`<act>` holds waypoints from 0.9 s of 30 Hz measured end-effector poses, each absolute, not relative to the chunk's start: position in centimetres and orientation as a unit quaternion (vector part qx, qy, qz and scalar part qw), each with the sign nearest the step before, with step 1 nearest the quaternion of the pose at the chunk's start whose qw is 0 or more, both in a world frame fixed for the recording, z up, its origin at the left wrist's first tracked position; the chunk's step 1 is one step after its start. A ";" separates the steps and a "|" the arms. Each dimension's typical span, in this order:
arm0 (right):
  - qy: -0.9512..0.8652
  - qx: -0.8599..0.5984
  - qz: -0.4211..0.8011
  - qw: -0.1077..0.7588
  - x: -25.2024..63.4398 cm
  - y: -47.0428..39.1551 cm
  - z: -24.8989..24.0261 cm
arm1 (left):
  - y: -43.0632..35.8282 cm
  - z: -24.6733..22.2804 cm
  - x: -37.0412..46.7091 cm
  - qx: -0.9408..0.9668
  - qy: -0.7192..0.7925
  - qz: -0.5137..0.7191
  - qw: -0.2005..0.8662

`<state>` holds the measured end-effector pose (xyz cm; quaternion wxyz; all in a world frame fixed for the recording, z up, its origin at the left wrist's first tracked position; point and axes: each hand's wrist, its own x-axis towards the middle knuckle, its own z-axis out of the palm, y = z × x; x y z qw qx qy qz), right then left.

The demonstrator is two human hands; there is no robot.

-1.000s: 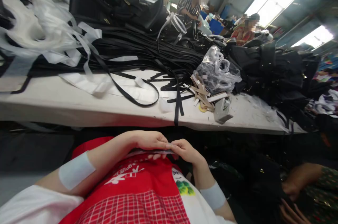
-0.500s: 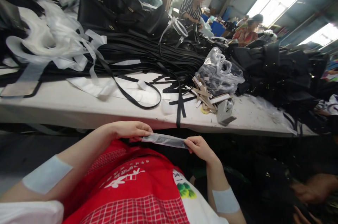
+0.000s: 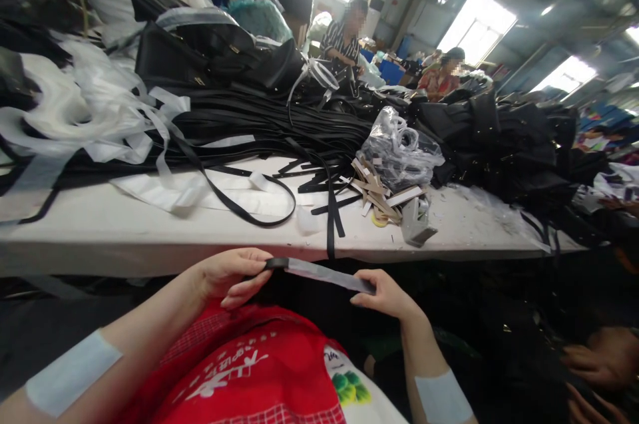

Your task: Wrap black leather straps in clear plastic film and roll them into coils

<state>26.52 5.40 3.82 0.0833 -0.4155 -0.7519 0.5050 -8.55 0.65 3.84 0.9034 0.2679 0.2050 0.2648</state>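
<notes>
Between my hands, just in front of the table edge, stretches a black strap (image 3: 276, 263) with a strip of translucent white film (image 3: 324, 273) lying along it. My left hand (image 3: 234, 277) is closed on the strap's bare black end, thumb on top. At the other end my right hand (image 3: 382, 292) pinches the film-covered part between thumb and fingers. The strap slopes slightly down to the right. Whether its far end continues behind my right hand is hidden.
The white table (image 3: 150, 234) carries long black straps (image 3: 279, 114), tangled white film strips (image 3: 74, 104), a clear plastic bag (image 3: 399, 151), cardboard strips (image 3: 374, 188) and a grey tape dispenser (image 3: 418, 221). Black bags (image 3: 499, 138) are heaped right. A co-worker's hand (image 3: 599, 357) shows at lower right.
My left hand has shifted left along the strap, so a bare black end now shows beside the film. The right hand's fingers have changed their grip. The view has tilted up somewhat.
</notes>
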 end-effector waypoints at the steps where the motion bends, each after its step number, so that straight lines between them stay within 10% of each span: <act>1: -0.758 -0.414 0.499 0.068 25.6 5.0 3.7 | 1.0 4.7 -7.9 0.223 0.199 0.347 0.889; 10: -0.685 -0.235 0.688 0.037 17.9 0.6 3.6 | 7.0 9.7 -2.7 0.169 0.311 0.678 0.644; 17: -0.590 -0.289 0.706 0.263 21.6 4.0 5.3 | 3.5 6.7 -1.1 0.680 0.501 0.365 0.391; 27: -0.682 -0.368 0.565 0.284 21.5 6.1 5.9 | 1.8 5.2 1.9 0.379 0.374 0.401 0.745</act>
